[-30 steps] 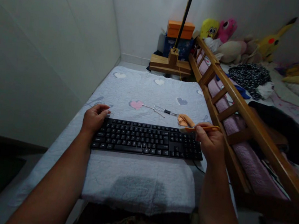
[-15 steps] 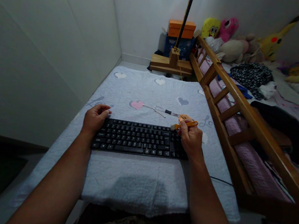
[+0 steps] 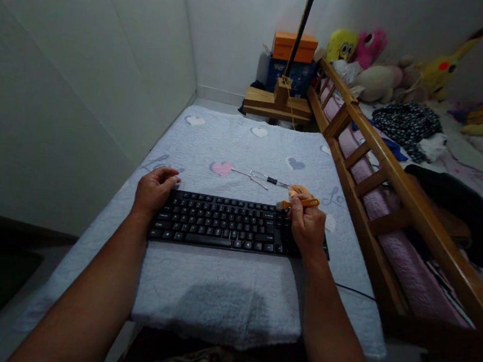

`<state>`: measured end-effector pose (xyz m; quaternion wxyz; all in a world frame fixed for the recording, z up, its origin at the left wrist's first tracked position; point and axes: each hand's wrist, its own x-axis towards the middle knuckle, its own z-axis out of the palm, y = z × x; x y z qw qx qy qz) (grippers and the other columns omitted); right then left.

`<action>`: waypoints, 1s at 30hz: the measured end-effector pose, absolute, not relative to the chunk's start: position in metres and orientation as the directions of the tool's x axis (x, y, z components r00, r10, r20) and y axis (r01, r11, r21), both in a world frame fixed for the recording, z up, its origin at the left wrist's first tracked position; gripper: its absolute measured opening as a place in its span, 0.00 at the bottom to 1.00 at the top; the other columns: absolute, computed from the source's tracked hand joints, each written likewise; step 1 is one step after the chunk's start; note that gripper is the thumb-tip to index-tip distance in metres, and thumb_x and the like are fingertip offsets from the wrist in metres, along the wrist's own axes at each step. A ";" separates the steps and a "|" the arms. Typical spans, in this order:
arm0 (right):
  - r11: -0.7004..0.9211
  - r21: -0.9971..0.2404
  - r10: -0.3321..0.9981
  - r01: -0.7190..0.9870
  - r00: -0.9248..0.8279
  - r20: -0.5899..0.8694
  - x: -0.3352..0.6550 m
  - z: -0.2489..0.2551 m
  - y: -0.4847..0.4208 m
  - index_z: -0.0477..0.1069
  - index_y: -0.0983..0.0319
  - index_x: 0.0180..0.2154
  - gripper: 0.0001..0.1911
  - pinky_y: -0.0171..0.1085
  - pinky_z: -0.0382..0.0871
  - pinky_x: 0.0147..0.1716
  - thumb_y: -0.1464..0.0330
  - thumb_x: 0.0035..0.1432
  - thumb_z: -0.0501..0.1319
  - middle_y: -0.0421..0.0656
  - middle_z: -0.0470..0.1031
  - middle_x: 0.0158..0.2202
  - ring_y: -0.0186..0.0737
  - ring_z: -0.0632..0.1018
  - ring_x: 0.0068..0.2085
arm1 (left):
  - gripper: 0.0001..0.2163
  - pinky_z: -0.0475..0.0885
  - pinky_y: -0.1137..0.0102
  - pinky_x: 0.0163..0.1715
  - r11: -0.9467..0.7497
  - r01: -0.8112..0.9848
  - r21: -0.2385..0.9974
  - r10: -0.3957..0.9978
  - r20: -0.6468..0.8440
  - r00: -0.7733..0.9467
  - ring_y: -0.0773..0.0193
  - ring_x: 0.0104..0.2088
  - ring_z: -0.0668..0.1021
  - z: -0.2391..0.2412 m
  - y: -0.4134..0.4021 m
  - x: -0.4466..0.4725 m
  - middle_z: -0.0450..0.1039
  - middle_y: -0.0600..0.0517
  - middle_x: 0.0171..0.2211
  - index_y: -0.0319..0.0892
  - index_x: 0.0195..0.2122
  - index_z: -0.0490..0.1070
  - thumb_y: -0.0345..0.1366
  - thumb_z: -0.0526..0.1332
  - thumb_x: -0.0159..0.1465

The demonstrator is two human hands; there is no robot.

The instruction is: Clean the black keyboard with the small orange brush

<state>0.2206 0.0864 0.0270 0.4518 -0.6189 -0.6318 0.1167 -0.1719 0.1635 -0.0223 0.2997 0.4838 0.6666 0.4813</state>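
Observation:
A black keyboard [image 3: 227, 223] lies across a pale blue quilt [image 3: 237, 145] with heart patches. My left hand [image 3: 152, 190] grips the keyboard's far left corner, fingers curled over its edge. My right hand [image 3: 306, 224] is over the keyboard's right end, pinched on a small orange-handled brush [image 3: 300, 202] whose bristle tip points left above the far right keys. Just beyond the brush lies a crumpled orange cloth [image 3: 299, 190]. A thin metal tool with a black grip [image 3: 263, 178] rests on the quilt behind the keyboard.
A wooden bed rail [image 3: 380, 163] runs along the right, with a bed of plush toys [image 3: 370, 62] and clothes beyond. A wooden stand with a dark pole [image 3: 280, 100] and stacked boxes [image 3: 292, 58] sit at the far end. A white wall borders the left. The keyboard's cable [image 3: 351, 291] trails right.
My right hand moved left with the brush, from the keyboard's right edge a second ago to over its right keys; since half a second ago it has barely shifted. My left hand stayed put.

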 end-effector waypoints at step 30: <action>0.165 -0.710 0.844 0.685 0.275 0.461 0.229 0.020 0.089 0.79 0.59 0.43 0.23 0.40 0.72 0.33 0.51 0.74 0.53 0.41 0.76 0.24 0.45 0.80 0.28 | 0.13 0.79 0.59 0.53 0.065 0.377 0.924 0.935 0.076 -0.347 0.54 0.43 0.86 -0.028 0.164 -0.176 0.84 0.49 0.36 0.44 0.41 0.79 0.42 0.66 0.56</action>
